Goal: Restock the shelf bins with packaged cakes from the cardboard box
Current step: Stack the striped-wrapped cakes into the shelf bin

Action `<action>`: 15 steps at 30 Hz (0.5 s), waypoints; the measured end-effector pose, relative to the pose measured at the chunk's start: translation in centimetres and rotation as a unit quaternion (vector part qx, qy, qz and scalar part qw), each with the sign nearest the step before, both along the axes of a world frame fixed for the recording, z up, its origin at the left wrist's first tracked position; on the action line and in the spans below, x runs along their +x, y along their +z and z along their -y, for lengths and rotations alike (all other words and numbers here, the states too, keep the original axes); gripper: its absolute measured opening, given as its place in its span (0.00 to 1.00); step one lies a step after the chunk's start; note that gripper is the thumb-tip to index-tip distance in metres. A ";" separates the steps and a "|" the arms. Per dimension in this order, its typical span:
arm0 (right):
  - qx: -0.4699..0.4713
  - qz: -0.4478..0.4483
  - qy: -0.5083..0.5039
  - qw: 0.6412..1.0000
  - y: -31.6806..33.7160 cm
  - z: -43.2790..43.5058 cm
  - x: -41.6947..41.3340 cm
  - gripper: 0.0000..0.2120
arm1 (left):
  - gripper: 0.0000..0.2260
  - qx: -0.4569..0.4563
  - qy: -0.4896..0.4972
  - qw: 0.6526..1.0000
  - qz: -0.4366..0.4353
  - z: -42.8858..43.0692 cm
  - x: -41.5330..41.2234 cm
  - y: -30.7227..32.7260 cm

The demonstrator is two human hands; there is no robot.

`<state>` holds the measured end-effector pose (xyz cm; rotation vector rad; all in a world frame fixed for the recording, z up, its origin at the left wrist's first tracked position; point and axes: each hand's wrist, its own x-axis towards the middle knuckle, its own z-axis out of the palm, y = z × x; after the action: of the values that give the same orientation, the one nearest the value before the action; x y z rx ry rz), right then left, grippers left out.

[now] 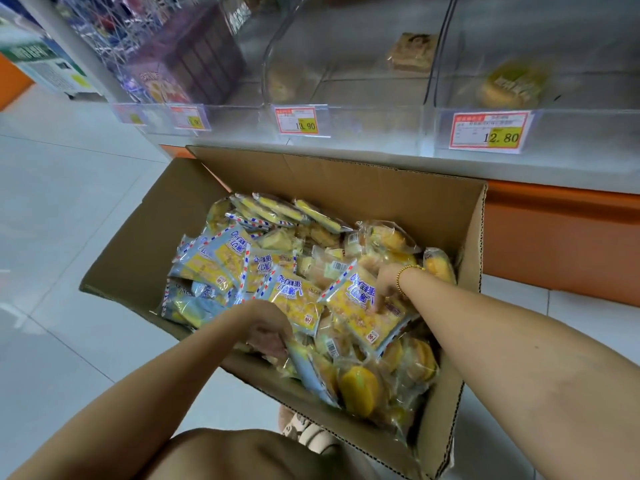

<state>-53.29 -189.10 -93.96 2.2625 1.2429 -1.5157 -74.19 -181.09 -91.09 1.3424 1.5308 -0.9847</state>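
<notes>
Worked in cardboard box [138, 258] of packaged cakes [221, 258]; curled left hand [268, 329] fingers among them, grip unclear; rested right hand [386, 284] fingers straight on top packet [360, 318]

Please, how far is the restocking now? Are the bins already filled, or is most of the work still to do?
Little looks done: the shelf bins hold only a few cakes. In hand: left hand and right hand are down among the packaged cakes in the cardboard box; whether they grip any is unclear. Left: nearly the whole heaped box.
</notes>
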 end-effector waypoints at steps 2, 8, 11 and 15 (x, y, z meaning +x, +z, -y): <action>0.024 0.026 0.032 0.999 0.9 -0.2 0.1 0.24 | 0.12 0.124 -0.096 0.988 0.005 -0.9 0.2 1.8; 0.232 0.169 -0.051 0.957 6.2 0.0 0.4 0.04 | 0.15 0.318 -0.191 0.925 0.077 -1.5 -0.1 6.1; 0.318 0.257 -0.021 0.912 9.6 0.9 1.1 0.06 | 0.10 0.376 -0.128 0.900 0.179 -1.6 -0.1 7.2; 0.376 0.278 0.050 0.883 13.7 1.8 3.2 0.09 | 0.07 0.337 0.046 0.873 0.349 -1.7 -0.1 8.1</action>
<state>-50.14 -190.93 -80.25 2.6882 1.8936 -0.2546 -74.25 -179.38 -83.01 1.8074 1.3601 0.1754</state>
